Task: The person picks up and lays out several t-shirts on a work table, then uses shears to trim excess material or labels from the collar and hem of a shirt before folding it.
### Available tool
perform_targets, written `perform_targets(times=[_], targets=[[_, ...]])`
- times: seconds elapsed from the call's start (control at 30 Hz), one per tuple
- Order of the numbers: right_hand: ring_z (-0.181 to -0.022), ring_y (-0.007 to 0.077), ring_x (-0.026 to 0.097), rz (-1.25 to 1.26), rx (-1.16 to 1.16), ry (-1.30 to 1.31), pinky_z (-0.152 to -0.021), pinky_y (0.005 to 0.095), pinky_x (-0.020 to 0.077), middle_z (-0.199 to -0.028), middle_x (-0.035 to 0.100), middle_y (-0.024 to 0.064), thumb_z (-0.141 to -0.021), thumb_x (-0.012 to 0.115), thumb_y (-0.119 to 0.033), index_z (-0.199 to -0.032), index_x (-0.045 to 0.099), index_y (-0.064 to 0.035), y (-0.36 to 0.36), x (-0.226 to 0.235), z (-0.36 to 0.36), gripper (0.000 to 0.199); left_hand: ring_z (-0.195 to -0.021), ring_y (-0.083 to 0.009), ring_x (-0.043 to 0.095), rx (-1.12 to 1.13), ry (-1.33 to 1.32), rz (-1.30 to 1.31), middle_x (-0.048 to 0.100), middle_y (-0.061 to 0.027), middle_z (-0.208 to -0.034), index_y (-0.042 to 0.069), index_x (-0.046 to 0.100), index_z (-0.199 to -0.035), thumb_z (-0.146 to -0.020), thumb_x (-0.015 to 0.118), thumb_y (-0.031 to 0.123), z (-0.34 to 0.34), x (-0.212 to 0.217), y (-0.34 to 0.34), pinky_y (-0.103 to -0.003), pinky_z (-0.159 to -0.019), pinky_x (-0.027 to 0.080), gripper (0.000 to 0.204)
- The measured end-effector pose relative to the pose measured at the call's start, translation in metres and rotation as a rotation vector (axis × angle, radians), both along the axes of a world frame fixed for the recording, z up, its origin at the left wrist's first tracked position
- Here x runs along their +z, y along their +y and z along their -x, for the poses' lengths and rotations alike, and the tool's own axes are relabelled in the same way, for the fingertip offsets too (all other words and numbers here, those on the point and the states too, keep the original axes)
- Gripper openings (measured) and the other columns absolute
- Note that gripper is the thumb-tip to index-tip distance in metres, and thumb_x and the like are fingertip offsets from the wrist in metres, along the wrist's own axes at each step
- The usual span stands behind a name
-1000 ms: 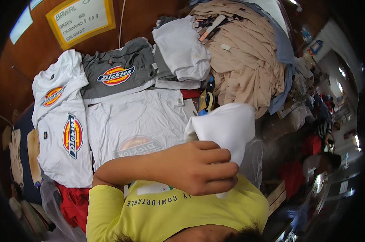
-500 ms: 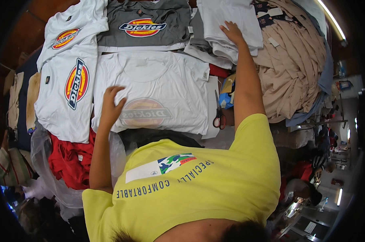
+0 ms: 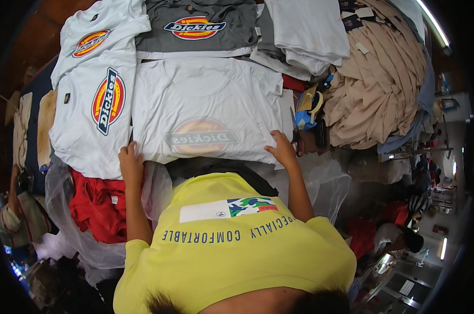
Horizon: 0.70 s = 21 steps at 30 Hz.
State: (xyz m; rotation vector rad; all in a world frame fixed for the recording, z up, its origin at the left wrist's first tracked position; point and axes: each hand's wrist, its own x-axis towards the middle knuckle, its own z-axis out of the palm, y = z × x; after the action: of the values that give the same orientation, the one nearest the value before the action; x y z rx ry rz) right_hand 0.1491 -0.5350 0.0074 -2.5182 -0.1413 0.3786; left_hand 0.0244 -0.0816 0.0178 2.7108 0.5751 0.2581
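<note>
A white T-shirt (image 3: 195,102) lies spread in front of me, with its oval print showing faintly and mirrored through the cloth. At the near left corner of the shirt, my left hand (image 3: 131,163) is closed on the hem. My right hand (image 3: 284,153) pinches the near right edge of the same shirt, its thumb and forefinger at the cloth. Left of it lie two white T-shirts with bright oval prints, the nearer T-shirt (image 3: 77,128) close to my left hand. Scissors (image 3: 300,147) with dark handles rest just beyond my right hand.
Behind lies a grey printed T-shirt (image 3: 205,44); right of it is a folded white stack (image 3: 310,31). A beige garment heap (image 3: 378,89) fills the right. A tape roll (image 3: 316,103) sits by the scissors. Red cloth (image 3: 98,209) in clear plastic is at lower left. People work at far right.
My right hand has come back from the white stack to the shirt's near right edge. My left hand has dropped from above the shirt to its near left corner.
</note>
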Motion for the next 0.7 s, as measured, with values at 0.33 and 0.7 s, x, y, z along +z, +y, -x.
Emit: perform_targets(times=[0.33, 0.7], targets=[[-0.069, 0.0088, 0.051, -0.533, -0.161, 0.039, -0.065, 0.0233, 0.0411, -0.076, 0.06, 0.0017, -0.076, 0.069, -0.015, -0.092, 0.061, -0.0006, 0.01, 0.079, -0.011, 0.023, -0.082, -0.031, 0.052, -0.078, -0.077, 0.043, 0.054, -0.0103, -0.085, 0.007, 0.053, -0.091, -0.076, 0.061, 0.012, -0.002, -0.023, 0.031, -0.039, -0.068, 0.044, 0.018], [-0.057, 0.0051, 0.047, -0.878, -0.228, -0.627, -0.048, 0.0179, 0.0357, -0.075, 0.06, -0.0006, -0.076, 0.07, -0.011, -0.093, 0.062, -0.0037, 0.011, 0.246, -0.04, 0.02, -0.077, -0.0278, 0.054, -0.195, -0.564, -0.152, 0.058, -0.0099, -0.083, 0.006, 0.059, -0.088, -0.076, 0.058, 0.005, -0.015, 0.098, 0.071, -0.036, -0.069, 0.044, 0.012]])
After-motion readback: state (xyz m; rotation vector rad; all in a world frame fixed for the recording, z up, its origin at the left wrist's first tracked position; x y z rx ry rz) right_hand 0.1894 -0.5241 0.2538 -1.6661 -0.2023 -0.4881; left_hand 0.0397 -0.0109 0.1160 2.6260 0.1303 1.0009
